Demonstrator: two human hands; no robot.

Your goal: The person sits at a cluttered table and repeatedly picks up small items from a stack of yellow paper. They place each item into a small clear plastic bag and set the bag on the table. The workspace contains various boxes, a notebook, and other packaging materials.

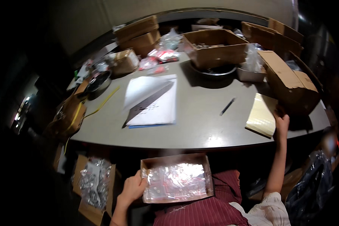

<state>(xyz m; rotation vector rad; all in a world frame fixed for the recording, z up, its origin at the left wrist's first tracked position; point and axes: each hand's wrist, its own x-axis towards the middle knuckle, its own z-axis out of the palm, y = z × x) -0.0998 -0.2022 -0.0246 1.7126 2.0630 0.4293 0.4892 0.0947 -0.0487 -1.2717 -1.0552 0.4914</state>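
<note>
On my lap rests a small open cardboard box (144, 164) filled with clear plastic zip bags (177, 180) that have red edges. My left hand (133, 189) grips the box by its left wall, thumb over the rim. At the right of the table lies a yellow paper notepad (261, 115), tilted. My right hand (282, 123) is closed at the pad's right edge, its fingertips partly in shadow. Left of the pad is a dark pen (228, 106). A stack of white papers (152, 113) with a lifted, curling top sheet lies further left, over something blue.
A large carton (218, 52) sits on a metal bowl (214, 75) at the back. Another tall carton (290, 86) stands right, beside my right hand. Cartons and bags line the back left, with a yellow strap (103, 101). Below left is a box of bagged parts (95, 180).
</note>
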